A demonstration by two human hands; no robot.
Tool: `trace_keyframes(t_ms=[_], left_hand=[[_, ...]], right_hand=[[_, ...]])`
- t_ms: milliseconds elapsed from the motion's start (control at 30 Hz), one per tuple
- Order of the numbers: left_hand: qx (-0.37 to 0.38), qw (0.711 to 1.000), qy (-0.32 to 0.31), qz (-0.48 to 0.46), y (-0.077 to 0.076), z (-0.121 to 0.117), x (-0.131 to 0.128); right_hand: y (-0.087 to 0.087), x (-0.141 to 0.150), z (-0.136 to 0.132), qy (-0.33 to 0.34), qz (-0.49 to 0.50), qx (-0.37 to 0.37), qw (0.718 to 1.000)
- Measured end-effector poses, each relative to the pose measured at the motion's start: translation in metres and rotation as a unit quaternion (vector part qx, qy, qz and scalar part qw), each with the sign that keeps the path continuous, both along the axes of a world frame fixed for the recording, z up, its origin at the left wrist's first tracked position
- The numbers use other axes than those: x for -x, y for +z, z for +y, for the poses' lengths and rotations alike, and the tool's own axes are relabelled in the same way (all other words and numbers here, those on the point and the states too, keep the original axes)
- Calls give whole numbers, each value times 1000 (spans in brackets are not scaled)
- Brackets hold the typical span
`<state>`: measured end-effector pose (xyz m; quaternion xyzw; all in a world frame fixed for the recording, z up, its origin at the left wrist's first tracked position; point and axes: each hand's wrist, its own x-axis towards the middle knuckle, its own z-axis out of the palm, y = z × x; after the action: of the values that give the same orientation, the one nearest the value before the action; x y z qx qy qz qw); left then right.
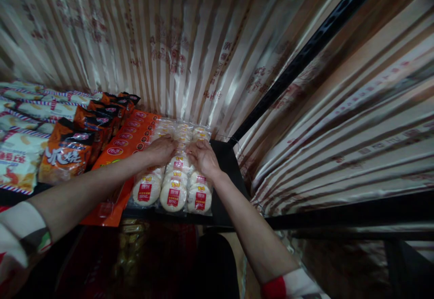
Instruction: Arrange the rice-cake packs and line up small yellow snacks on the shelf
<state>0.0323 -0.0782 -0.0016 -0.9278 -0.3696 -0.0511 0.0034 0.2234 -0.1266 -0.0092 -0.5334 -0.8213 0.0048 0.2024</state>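
Head view shows your left hand (164,151) and right hand (204,159) with fingers curled over round, white rice-cracker packets (174,193) in glossy clear film, set in three rows on the black shelf (224,156); whether either grips one, I cannot tell. Beside them lie a flat orange printed sheet (127,138) and crinkled orange-and-black snack bags (68,152).

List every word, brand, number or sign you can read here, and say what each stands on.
"雪饼", as it appears: red labels on the round cracker packets; the smaller print there is too blurred to read.
"烧": the front orange-and-black bag; the character before it is unclear.
Too blurred to read: red characters on the front white bag.
Too small: oval logos on the orange packaging.
Too blurred: vertical characters on the curtain.
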Motion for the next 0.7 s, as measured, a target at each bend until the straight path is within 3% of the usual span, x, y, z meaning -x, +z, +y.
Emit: trace_keyframes(t_ms=[700], left_hand=[[2,1000,2,0,-3,0,-3]], right_hand=[[7,1,-23,68,-28,40,996]])
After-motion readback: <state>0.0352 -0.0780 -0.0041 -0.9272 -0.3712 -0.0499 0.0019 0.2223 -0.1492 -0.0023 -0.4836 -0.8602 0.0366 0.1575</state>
